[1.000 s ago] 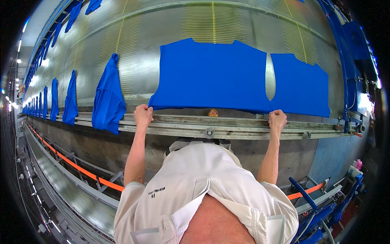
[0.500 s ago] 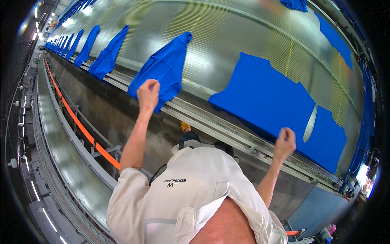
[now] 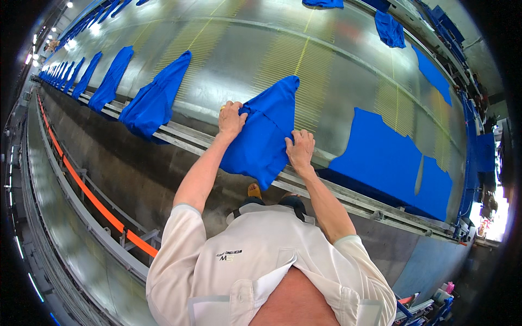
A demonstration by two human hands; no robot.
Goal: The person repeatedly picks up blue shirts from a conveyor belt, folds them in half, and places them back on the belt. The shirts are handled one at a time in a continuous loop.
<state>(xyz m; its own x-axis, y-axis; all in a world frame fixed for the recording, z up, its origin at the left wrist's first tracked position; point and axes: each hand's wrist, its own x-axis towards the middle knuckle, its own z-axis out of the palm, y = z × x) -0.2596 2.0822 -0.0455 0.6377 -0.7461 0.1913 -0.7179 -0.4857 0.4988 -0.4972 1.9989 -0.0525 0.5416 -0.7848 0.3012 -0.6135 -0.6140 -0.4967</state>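
A folded blue fabric piece (image 3: 261, 130) lies over the near edge of the long metallic table, its pointed end toward the far side and its lower corner hanging past the rail. My left hand (image 3: 232, 119) grips its left edge with bent fingers. On the opposite edge, my right hand (image 3: 300, 148) has the cloth between thumb and fingers; the fingertips are partly hidden. To the right, a larger blue fabric piece (image 3: 380, 157) is spread flat, apart from both hands. Another folded blue piece (image 3: 155, 98) lies to the left of my left hand.
The table (image 3: 217, 81) carries yellow striped bands and a metal rail (image 3: 353, 198) along its near edge. Several more blue pieces (image 3: 111, 79) line up toward the far left. An orange strip (image 3: 87, 190) runs along a second table behind me on the left.
My right hand has moved left from beside the flat piece onto the folded piece's right edge. My left hand now holds its left edge. The view has shifted.
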